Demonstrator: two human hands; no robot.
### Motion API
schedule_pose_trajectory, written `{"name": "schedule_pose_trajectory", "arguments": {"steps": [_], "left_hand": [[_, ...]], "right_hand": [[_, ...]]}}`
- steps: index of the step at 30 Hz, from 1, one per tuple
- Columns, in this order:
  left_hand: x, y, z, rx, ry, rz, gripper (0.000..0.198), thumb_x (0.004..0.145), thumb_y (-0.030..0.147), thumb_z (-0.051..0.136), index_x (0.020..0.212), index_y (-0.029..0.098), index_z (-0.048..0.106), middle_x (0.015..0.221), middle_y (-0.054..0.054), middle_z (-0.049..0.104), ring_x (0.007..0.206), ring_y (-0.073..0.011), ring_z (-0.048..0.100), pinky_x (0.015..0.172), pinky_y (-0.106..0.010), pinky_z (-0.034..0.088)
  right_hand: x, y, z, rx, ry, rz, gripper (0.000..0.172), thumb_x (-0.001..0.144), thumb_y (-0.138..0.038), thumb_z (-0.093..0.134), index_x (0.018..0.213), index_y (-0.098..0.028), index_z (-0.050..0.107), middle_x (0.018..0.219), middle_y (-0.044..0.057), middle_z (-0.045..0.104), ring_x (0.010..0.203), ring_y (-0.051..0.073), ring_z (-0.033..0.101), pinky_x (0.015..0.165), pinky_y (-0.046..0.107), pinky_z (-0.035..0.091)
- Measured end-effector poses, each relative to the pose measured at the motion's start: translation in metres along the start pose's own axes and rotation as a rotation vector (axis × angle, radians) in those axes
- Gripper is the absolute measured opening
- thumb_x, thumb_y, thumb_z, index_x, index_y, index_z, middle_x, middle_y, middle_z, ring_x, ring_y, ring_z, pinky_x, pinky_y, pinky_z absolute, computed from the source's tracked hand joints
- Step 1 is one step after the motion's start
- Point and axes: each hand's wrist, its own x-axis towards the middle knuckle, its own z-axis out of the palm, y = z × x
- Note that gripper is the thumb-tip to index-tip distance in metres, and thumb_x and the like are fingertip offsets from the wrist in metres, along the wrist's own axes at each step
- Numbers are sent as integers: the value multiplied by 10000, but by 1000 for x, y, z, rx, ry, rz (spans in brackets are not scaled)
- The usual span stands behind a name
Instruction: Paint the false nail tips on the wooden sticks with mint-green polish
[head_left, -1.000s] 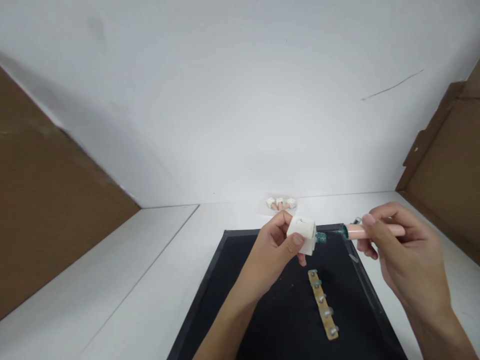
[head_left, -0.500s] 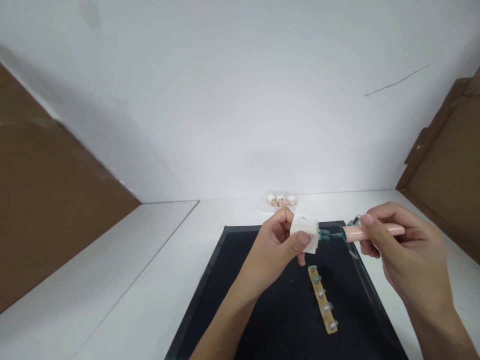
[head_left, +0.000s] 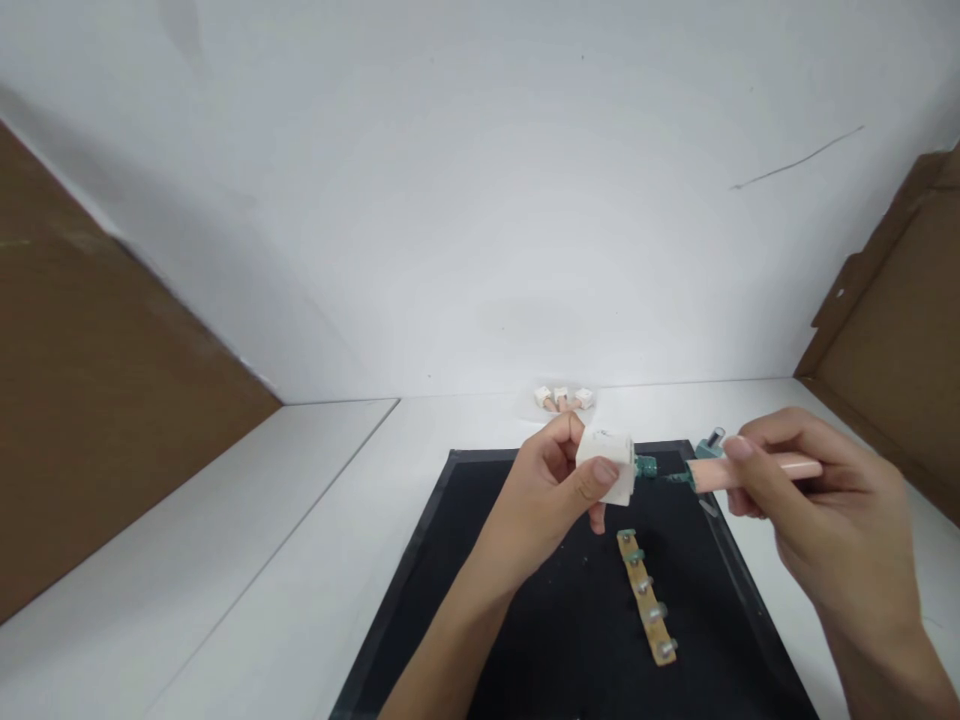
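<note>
My left hand (head_left: 559, 490) is closed round a white, block-shaped nail polish bottle (head_left: 611, 465), tipped on its side with its green-smeared neck (head_left: 645, 467) to the right. Between the fingers of my right hand (head_left: 817, 510) is the bottle's long pink brush cap (head_left: 750, 472), held level. Its green-coated brush (head_left: 677, 477) points at the neck, just outside it. Below the hands a tan strip (head_left: 651, 620) bears several small nail tips on stubs; the far ones look green, the near ones clear.
A black mat (head_left: 555, 630) with a raised-looking border lies on the white table (head_left: 300, 540). Behind it a clear tray (head_left: 529, 405) holds small white-and-pink bottles. A teal bottle with a silvery top (head_left: 711, 444) stands behind my right hand. Brown cardboard (head_left: 112, 400) flanks both sides.
My right hand has drawn the brush cap a little to the right, so the brush is now apart from the bottle's neck. My left hand has barely moved.
</note>
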Motion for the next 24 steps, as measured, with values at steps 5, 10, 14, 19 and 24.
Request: {"name": "schedule_pose_trajectory", "arguments": {"steps": [5, 10, 14, 19, 24], "left_hand": [[0, -2, 0, -7, -8, -16, 524, 576, 654, 634, 611, 171, 434, 488, 63, 494, 348, -39, 423, 354, -165, 378], [1, -3, 0, -21, -8, -30, 513, 584, 639, 641, 613, 175, 426, 463, 71, 483, 328, -39, 412, 328, -156, 360], [1, -3, 0, -41, -11, -21, 506, 592, 631, 643, 614, 174, 425, 455, 74, 478, 320, -37, 406, 314, -149, 348], [2, -2, 1, -35, -9, -18, 507, 596, 631, 638, 608, 175, 417, 443, 76, 469, 319, -36, 406, 317, -146, 354], [2, -1, 1, -25, -12, -22, 515, 586, 644, 634, 613, 176, 421, 445, 79, 460, 316, -38, 404, 305, -146, 344]], "right_hand": [[-6, 0, -2, 9, 103, -100, 159, 773, -242, 645, 633, -219, 571, 405, -66, 516, 382, 89, 500, 352, 181, 393], [-8, -1, 0, -8, 130, -250, 119, 754, -160, 653, 672, -217, 589, 446, -58, 557, 401, 107, 512, 362, 237, 378], [-6, -1, 1, -21, 137, -335, 129, 755, -97, 636, 723, -214, 592, 444, -68, 574, 368, 102, 485, 369, 260, 375], [-3, -2, 0, -26, 90, -394, 157, 759, -72, 621, 711, -215, 579, 474, -58, 591, 394, 107, 490, 365, 264, 368], [-1, -1, -1, -34, 81, -439, 147, 743, -72, 631, 714, -207, 580, 477, -51, 570, 410, 110, 505, 364, 258, 374]]}}
